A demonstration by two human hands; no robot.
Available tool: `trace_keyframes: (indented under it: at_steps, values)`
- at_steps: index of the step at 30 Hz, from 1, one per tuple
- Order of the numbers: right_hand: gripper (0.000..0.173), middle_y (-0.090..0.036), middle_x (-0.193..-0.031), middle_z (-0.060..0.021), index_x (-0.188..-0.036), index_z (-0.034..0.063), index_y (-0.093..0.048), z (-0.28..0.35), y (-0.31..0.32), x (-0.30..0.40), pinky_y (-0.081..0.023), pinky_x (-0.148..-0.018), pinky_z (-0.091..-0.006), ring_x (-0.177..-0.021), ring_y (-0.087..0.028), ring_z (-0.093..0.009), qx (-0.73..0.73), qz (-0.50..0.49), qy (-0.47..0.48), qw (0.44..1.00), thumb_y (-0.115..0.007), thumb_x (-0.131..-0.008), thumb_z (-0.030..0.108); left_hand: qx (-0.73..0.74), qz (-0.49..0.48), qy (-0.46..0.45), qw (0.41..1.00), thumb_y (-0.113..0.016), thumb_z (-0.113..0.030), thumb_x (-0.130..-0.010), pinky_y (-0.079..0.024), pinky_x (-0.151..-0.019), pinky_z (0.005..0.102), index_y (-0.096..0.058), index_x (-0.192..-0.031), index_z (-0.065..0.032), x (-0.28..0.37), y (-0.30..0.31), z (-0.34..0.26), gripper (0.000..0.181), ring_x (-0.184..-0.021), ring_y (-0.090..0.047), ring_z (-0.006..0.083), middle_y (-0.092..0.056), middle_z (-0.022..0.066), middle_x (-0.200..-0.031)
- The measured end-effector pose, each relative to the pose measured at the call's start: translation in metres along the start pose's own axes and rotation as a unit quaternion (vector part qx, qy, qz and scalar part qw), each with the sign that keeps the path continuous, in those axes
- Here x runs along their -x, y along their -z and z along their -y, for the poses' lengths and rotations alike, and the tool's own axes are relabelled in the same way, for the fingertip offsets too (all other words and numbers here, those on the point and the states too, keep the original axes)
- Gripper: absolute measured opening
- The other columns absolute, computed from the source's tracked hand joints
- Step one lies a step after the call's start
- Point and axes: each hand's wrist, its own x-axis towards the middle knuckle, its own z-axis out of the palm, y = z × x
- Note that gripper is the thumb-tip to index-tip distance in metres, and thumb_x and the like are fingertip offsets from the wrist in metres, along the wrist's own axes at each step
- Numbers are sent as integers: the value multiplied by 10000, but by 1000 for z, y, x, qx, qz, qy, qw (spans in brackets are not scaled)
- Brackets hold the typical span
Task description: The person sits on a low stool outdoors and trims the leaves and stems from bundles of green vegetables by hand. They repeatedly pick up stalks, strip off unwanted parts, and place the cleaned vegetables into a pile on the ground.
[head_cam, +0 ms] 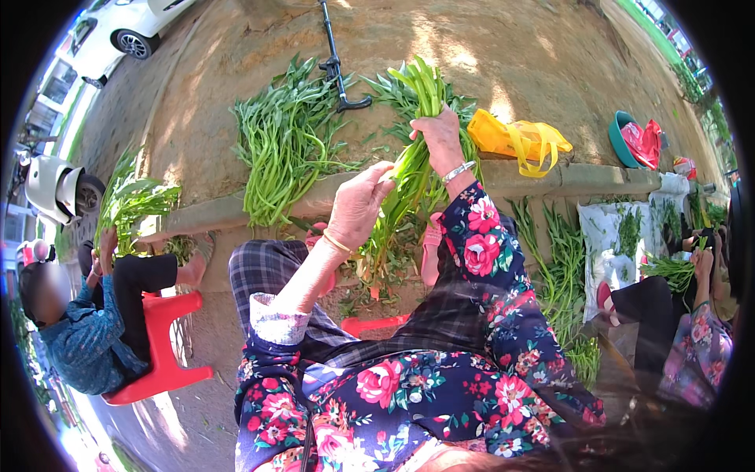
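My right hand [441, 137] is closed around a bunch of long green leafy stems [426, 94], which look like water spinach. The pale stem ends point up and away from me, and the leafy part hangs down between my knees. My left hand [361, 206] pinches part of the same bunch at its left side, lower down; what exactly lies between the fingertips is partly hidden. A large pile of the same greens [283, 141] rests on the curb and soil to the left. More greens [389, 85] lie behind the held bunch.
A black walking cane [334, 65] lies on the soil. Right of my hand sit a yellow bag [513, 138] and a teal basin [622, 138]. People handle greens on both sides, one on a red stool [168, 336]. Loose greens [557, 259] lie near a white sheet [596, 236].
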Motion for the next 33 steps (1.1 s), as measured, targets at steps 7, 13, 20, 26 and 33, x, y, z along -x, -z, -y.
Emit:
trace_keyframes:
  at_steps: [7,13,20,26,33]
  values:
    - [206,-553,-594,-41,-829,-12,-551,3,0,3,-355,-443,-248,-464,-521,-145,-11,10,5,1000,-614,-633,-18,-16,16,-7,1000,-578,-74,-796,-446,-626,356,-544,-837,-10,-4,-4,8,83,-691,-563,320,-560,152,-736]
    - [179,-523,-648,-47,-776,-8,-507,0,2,0,-438,-424,-266,-454,-515,-149,-7,11,-2,1000,-583,-627,-72,-144,-105,-181,967,-560,-42,-787,-441,-587,338,-531,-801,-34,-2,7,-7,33,-662,-544,296,-540,107,-727]
    - [149,-527,-648,-43,-771,3,-519,0,7,-1,-439,-448,-270,-489,-519,-150,-80,7,9,997,-577,-646,-53,63,-156,-169,971,-552,67,-745,-446,-608,268,-551,-812,-13,12,24,-36,104,-655,-537,205,-556,95,-769]
    - [107,-554,-636,-49,-755,13,-536,-1,12,-2,-447,-490,-266,-509,-548,-157,-112,22,25,993,-594,-671,-19,105,-30,-234,966,-560,15,-768,-426,-585,264,-541,-800,-6,17,48,-48,42,-617,-521,153,-570,78,-782]
    - [134,-578,-674,-88,-819,-11,-553,11,1,7,-478,-534,-297,-570,-586,-199,-130,64,-59,988,-600,-695,-27,-11,-106,-85,991,-589,26,-748,-437,-595,218,-614,-938,-60,-17,10,1,210,-628,-544,116,-588,56,-790]
